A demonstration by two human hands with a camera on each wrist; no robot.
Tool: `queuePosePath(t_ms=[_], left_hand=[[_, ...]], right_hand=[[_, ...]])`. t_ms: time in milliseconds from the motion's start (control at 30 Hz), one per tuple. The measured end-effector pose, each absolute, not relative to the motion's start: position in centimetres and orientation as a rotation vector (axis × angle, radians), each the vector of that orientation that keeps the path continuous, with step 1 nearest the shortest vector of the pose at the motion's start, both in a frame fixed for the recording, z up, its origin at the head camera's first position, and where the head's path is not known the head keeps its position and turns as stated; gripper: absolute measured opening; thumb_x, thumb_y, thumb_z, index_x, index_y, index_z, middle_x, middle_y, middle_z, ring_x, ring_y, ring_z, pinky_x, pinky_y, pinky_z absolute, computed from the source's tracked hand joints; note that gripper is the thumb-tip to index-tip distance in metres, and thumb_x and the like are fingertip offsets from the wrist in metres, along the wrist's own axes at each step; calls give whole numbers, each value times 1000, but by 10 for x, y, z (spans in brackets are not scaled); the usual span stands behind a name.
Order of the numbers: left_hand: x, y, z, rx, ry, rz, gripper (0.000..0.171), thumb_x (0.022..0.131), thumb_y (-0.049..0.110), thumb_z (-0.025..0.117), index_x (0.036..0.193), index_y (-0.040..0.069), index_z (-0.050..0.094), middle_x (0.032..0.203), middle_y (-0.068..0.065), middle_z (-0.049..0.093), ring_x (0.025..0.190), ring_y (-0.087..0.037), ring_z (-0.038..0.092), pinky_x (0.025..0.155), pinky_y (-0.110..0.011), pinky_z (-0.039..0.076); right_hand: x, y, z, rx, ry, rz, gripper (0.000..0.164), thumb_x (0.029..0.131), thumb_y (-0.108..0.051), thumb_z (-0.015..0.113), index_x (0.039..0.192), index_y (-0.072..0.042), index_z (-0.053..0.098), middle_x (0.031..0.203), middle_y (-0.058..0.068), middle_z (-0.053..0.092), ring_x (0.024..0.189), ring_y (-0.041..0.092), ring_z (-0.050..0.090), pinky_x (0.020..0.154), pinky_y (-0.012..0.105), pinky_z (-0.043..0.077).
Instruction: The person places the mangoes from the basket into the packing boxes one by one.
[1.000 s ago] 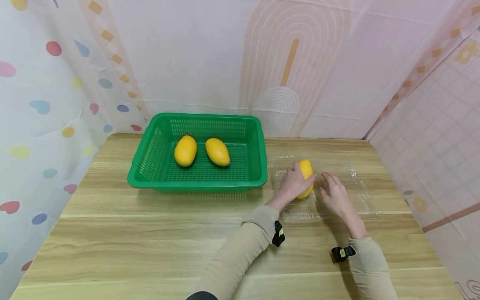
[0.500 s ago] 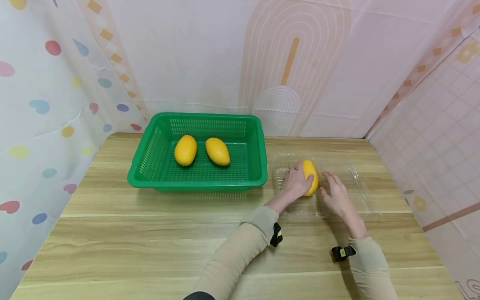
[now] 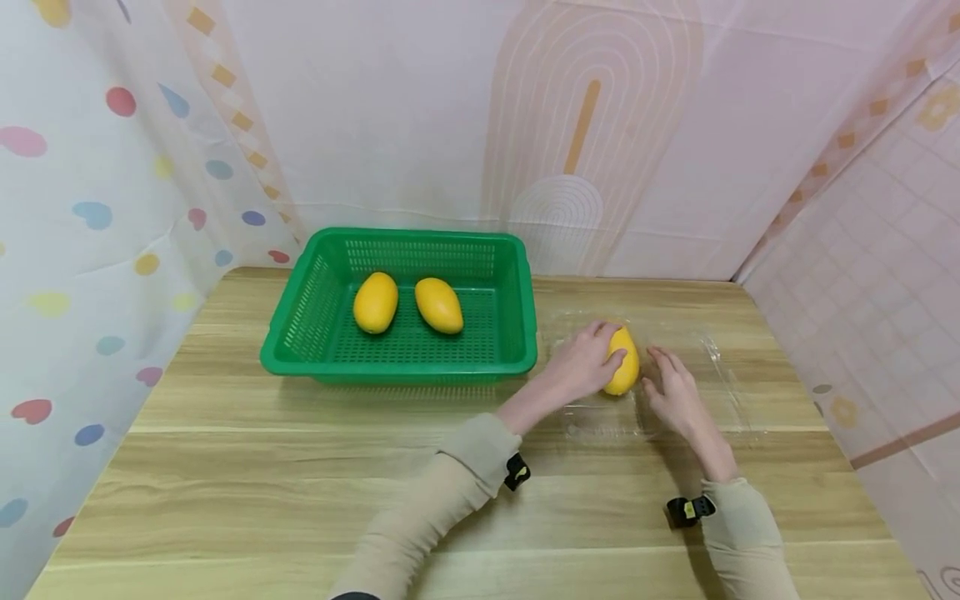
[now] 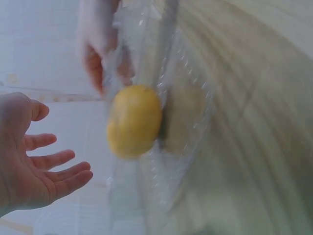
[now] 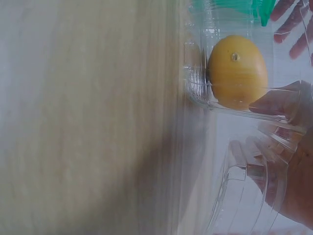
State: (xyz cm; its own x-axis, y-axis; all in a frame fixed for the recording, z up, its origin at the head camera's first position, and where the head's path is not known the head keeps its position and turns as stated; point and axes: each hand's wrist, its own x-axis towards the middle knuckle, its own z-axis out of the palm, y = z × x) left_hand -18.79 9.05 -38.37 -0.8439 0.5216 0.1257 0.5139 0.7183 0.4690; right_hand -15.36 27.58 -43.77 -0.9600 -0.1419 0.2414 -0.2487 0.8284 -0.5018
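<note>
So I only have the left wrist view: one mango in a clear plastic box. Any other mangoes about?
Observer: Yes, the head view shows two mangoes in a green basket.
Operator: Where's that basket relative to the box?
Observer: Just left of the clear plastic box, as the head view sees it.
Operator: Which basket mango is nearer the box?
Observer: The right-hand mango, lying tilted near the basket's middle.
</note>
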Motion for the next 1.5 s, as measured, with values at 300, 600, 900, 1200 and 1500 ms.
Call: queuePosePath(t_ms=[300,600,900,1200,1500], left_hand=[[-200,48,-360,829,3049,835,40,98,29,50,132,8,52,132,-10,57,113,-23,60,88,-32,53],[-230,-2,-352,457,3166,819,45,98,31,48,135,7,49,134,-16,54,118,-35,54,94,-49,48],[-257,-43,-358,54,3059,720,56,98,37,44,144,7,34,144,-25,36,126,-46,41,97,-59,40],[-270,-62,-371,-217,2876,497,63,99,40,40,151,10,18,151,-29,18,130,-50,31,100,-57,40],[-273,-66,-375,-308,2763,357,72,98,45,39,154,13,6,153,-34,8,132,-52,31,102,-51,42]], right_hand=[[-153,276,-437,290,-2858,845,53,87,3,54,135,17,36,137,35,39,117,49,48,100,57,41],[-153,276,-436,289,-2861,849,53,87,2,54,135,17,37,137,35,39,117,49,49,100,57,41],[-154,277,-437,303,-2845,833,53,86,2,55,134,18,37,136,36,39,115,50,50,98,57,42],[-153,277,-438,309,-2842,818,51,86,3,55,132,18,39,136,36,41,116,50,50,99,57,42],[-155,276,-436,306,-2834,805,51,85,6,55,132,18,39,135,36,41,115,50,51,99,57,42]])
